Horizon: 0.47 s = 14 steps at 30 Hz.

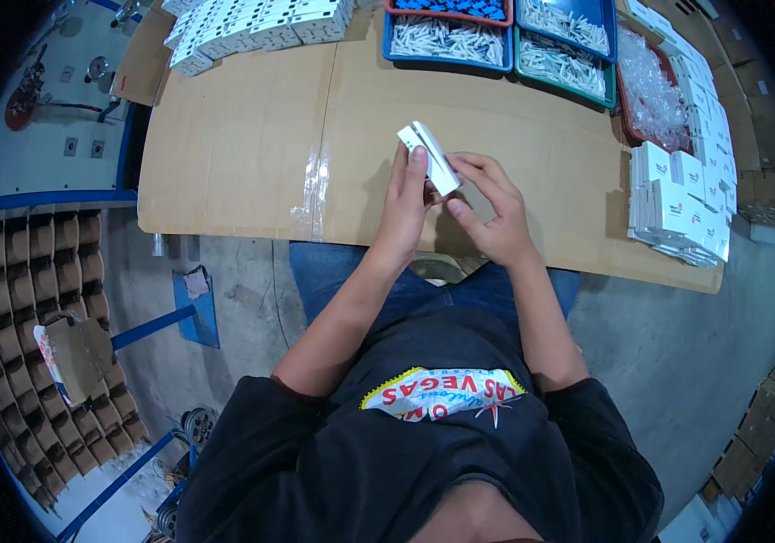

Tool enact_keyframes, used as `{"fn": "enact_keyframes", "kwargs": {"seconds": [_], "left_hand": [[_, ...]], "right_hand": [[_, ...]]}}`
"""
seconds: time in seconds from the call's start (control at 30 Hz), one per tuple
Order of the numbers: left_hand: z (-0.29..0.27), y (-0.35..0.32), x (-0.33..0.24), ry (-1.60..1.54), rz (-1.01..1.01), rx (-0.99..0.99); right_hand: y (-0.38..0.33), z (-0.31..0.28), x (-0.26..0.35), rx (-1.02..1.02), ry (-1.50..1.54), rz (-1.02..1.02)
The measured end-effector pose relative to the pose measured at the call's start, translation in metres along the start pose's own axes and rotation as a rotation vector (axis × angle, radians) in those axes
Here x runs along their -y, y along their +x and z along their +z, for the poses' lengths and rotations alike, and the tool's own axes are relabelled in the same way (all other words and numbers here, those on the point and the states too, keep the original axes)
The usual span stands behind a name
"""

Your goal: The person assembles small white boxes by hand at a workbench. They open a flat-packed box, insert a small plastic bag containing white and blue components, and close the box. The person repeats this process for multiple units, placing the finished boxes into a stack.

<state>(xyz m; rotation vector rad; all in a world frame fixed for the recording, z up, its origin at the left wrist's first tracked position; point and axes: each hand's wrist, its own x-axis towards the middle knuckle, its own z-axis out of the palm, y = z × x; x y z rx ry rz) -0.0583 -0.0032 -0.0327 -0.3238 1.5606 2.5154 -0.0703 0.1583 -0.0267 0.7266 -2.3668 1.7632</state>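
A small white carton (pixel 430 158) is tilted above the near part of the cardboard-covered table. A dark gap runs along its length, between two white panels. My left hand (pixel 405 195) grips it from the left, thumb on the upper face and the other fingers partly hidden behind. On the other side, my right hand (pixel 496 215) is by the carton's near right end, fingers bent and thumb apart. Its fingertips are close to the carton's edge; whether they touch it I cannot tell.
White cartons (pixel 261 25) stand in rows at the back left, with more stacked boxes (pixel 677 204) at the right edge. Blue and green trays (pixel 446 65) of white slender parts sit at the back. A red-brown bin (pixel 630 122) holds clear plastic bags. Cardboard (pixel 234 136) covers the table.
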Motion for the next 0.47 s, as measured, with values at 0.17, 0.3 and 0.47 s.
{"fn": "enact_keyframes", "kwargs": {"seconds": [0.17,0.3,0.47], "left_hand": [[0.013,-0.009,-0.003,0.078,-0.122,-0.068],[0.003,-0.004,0.010,0.103,-0.132,-0.028],[0.009,-0.001,0.015,0.032,-0.172,-0.046]], "right_hand": [[-0.004,0.005,-0.011,-0.014,-0.106,-0.061],[-0.004,0.011,-0.009,-0.043,-0.121,-0.078],[-0.010,0.020,-0.023,0.010,-0.138,-0.080]]}}
